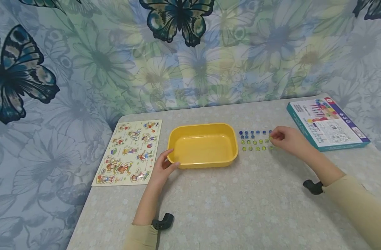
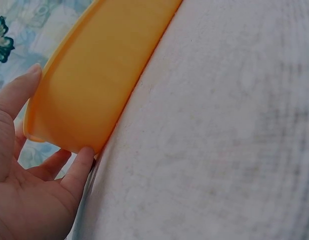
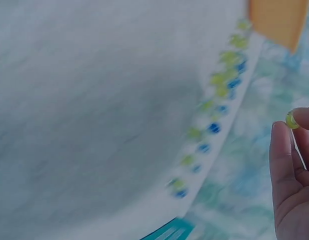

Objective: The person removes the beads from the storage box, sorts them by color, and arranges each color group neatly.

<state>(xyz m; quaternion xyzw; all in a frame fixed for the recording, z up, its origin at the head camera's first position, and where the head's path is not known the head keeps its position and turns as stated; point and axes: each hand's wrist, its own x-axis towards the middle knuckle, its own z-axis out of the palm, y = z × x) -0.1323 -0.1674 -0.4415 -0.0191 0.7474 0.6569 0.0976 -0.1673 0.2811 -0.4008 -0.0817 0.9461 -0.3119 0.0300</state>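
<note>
At its near left corner, the yellow plastic tray (image 1: 203, 165) is held by my left hand (image 1: 161, 168). In the left wrist view the fingers and thumb of that hand (image 2: 39, 185) lie around the tray's corner (image 2: 89, 85). My right hand (image 1: 287, 140) pinches a small yellow-green translucent bead (image 3: 291, 120) between thumb and fingertip, just above the right end of the rows. Below it on the table lie rows of small blue beads (image 1: 252, 132) and yellow-green beads (image 1: 255, 142), right of the tray. In the head view the right fingers hide part of the rows.
A board with cartoon figures (image 1: 127, 152) lies left of the tray. A flat teal and white box (image 1: 329, 123) is at the back right, beyond the right forearm. Floral fabric with butterflies (image 1: 177, 21) hangs behind the table (image 1: 228, 208).
</note>
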